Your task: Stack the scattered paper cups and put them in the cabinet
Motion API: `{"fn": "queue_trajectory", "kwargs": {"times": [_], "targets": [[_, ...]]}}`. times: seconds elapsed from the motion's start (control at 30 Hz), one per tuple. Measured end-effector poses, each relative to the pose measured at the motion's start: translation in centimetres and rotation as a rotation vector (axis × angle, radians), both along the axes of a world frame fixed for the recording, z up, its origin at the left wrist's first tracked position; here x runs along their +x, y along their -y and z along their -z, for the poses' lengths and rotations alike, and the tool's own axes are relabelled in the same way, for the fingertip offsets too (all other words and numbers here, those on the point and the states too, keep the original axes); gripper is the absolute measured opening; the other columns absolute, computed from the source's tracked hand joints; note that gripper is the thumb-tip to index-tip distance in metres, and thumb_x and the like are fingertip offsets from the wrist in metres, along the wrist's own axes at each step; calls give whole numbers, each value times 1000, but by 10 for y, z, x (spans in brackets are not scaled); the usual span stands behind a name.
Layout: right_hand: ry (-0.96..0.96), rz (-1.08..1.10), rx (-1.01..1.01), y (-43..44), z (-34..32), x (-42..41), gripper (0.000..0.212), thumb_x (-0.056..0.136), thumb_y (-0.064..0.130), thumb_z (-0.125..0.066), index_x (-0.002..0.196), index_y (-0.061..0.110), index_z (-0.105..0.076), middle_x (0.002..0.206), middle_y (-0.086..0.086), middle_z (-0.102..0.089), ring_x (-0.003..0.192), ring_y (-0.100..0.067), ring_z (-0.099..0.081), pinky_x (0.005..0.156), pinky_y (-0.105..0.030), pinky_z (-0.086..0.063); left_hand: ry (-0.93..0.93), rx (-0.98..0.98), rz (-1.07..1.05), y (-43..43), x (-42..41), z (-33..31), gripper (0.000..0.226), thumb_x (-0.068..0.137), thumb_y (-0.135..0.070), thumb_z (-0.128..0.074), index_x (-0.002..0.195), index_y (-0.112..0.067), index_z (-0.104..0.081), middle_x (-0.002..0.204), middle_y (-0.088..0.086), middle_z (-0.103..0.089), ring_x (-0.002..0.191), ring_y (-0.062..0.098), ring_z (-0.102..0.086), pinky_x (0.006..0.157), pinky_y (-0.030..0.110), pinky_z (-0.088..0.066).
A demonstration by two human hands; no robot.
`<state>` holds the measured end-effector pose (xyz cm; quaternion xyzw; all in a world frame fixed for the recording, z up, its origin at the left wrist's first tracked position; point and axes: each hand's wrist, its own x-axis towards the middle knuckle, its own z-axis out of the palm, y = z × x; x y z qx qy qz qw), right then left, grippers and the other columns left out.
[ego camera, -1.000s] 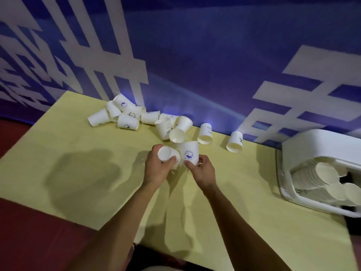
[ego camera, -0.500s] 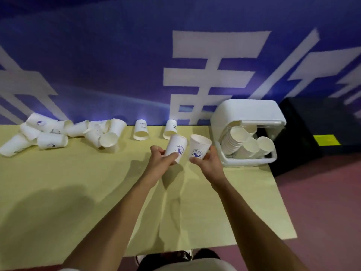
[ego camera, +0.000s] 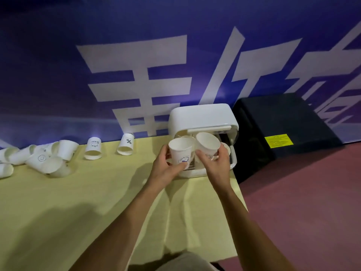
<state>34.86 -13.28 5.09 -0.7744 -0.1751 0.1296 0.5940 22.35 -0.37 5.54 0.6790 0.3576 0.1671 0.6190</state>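
Observation:
My left hand [ego camera: 167, 168] grips a white paper cup [ego camera: 180, 151] with a blue logo, held upright. My right hand [ego camera: 215, 165] grips a second white cup [ego camera: 208, 143], tilted toward the opening of the small white cabinet [ego camera: 201, 116] at the table's right end. Both cups hang right in front of that opening and hide most of its inside. More white cups lie scattered along the back of the yellow table [ego camera: 78, 202]: two upside down [ego camera: 93, 148] [ego camera: 126, 144] and a heap at the far left [ego camera: 48, 159].
A blue wall banner with white characters runs behind the table. A black box [ego camera: 281, 126] with a yellow label stands on the reddish floor right of the cabinet. The table's right edge ends just past the cabinet.
Both hands have carried their cups from the table's middle rightward to the cabinet's opening. My view has swung right, so the scattered heap now sits at the far left.

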Motion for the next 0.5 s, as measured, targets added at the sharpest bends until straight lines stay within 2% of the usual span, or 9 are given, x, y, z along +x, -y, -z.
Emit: {"fn": "queue_trajectory", "kwargs": {"times": [0.07, 0.17, 0.23, 0.37, 0.5], "targets": [[-10, 40, -19, 3, 9, 18, 52, 72, 48, -82, 116, 35, -58, 114, 7, -64, 107, -15, -61, 93, -47, -54, -35, 21, -4, 9, 12, 3, 70, 67, -29, -86, 128, -34, -52, 118, -16, -65, 107, 0, -60, 81, 26, -56], [1, 23, -71, 4, 21, 32, 67, 73, 41, -80, 132, 30, -50, 121, 9, -62, 115, -14, -59, 97, -47, -53, -75, 53, -24, 14, 22, 6, 72, 66, -30, -88, 128, -32, -52, 118, -16, -64, 108, 1, -61, 80, 25, -56], [18, -7, -138, 3, 27, 37, 74, 75, 39, -76, 139, 27, -41, 125, 2, -62, 116, -20, -59, 98, -48, -52, -94, 83, -48, 14, 27, 6, 70, 67, -31, -88, 127, -31, -52, 118, -15, -65, 108, 1, -61, 78, 24, -55], [73, -79, -325, 2, 39, 40, 82, 79, 35, -74, 148, 28, -29, 126, -13, -60, 116, -30, -56, 96, -47, -51, -107, 141, -69, 15, 29, 8, 67, 65, -35, -88, 122, -33, -54, 115, -16, -66, 103, 3, -63, 78, 30, -58], [164, -111, -445, 2, 48, 41, 90, 81, 38, -79, 153, 12, -32, 145, -15, -49, 133, -34, -41, 109, -47, -38, -96, 210, -88, 20, 31, 5, 65, 66, -35, -89, 119, -38, -51, 116, -16, -62, 96, 8, -64, 68, 21, -53]]}}
